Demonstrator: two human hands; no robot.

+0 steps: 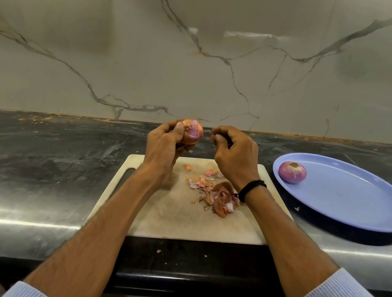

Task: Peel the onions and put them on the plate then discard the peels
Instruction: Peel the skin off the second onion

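Left hand (164, 146) grips the onion (193, 133) above the board (178, 222), skin partly on. Right hand (236, 156) is just beside it, fingers curled; whether they pinch a scrap I cannot tell. I judge it best to strip the skin from the root end and drop it onto the peels (220, 198).

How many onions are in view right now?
2. One half-peeled onion in the left hand; one peeled onion on the blue plate. None appears hidden.
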